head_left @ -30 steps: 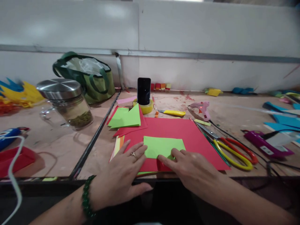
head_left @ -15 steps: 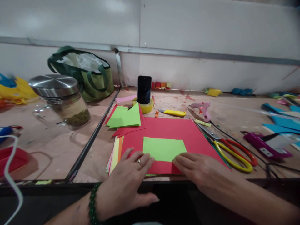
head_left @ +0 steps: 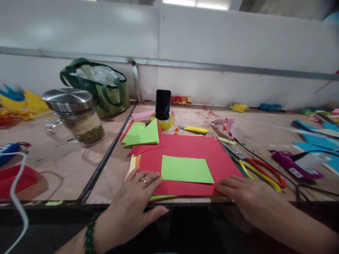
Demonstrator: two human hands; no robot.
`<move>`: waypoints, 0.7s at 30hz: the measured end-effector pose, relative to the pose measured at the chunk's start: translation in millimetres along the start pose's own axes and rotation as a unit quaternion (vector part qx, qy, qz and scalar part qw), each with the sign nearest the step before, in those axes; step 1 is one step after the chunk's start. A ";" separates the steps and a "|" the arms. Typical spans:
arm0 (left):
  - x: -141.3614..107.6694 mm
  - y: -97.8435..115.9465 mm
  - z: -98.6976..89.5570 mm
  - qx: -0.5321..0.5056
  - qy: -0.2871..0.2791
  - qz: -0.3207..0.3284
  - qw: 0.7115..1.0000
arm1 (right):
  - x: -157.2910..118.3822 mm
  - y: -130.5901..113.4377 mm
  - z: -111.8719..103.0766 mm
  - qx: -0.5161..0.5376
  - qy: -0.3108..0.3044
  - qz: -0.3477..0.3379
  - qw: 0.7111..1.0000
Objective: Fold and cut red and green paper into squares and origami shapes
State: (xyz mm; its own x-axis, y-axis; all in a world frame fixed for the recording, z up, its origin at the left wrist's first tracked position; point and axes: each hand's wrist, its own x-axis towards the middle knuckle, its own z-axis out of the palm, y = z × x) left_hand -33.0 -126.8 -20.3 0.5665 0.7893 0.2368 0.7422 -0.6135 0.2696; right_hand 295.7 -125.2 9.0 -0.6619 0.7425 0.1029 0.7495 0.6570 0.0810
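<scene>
A green paper rectangle (head_left: pixel 186 170) lies flat on a large red sheet (head_left: pixel 196 146), which tops a stack of coloured sheets. My left hand (head_left: pixel 134 203) rests at the left of the green paper, fingers stretched out on the red sheet and thumb spread toward me; it holds nothing. On the near right part of the red sheet, the extended fingertips of my right hand (head_left: pixel 245 197) press down, apart from the green paper. That hand's thumb is hidden. Green and red paper pieces, including a folded green piece (head_left: pixel 144 134), overlap the stack's far left corner.
Scissors (head_left: pixel 254 165) lie right of the stack, near a pink glue gun (head_left: pixel 226 126) and a purple power strip (head_left: pixel 295 165). Behind stand a yellow cutter (head_left: pixel 194 129) and a phone (head_left: pixel 162 104) on a tape roll (head_left: pixel 166 123). Left are a glass jar (head_left: pixel 87 123) and a green bag (head_left: pixel 106 95).
Both hands have moved off the green paper's near edge and apart, left hand leftward, right hand rightward, onto the red sheet. The green paper stays in place.
</scene>
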 end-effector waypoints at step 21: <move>28.9 39.1 -0.9 -0.022 0.315 0.109 0.943 | 73.1 -15.6 -9.7 0.138 0.303 -0.078 0.940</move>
State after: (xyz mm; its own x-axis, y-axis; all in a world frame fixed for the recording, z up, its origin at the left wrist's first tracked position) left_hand 12.1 -128.0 -2.1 0.3687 0.4825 0.7945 0.6097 -0.7707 0.1851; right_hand 235.7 -82.5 24.8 -0.5746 0.4786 0.6639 0.5583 0.8223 -0.1096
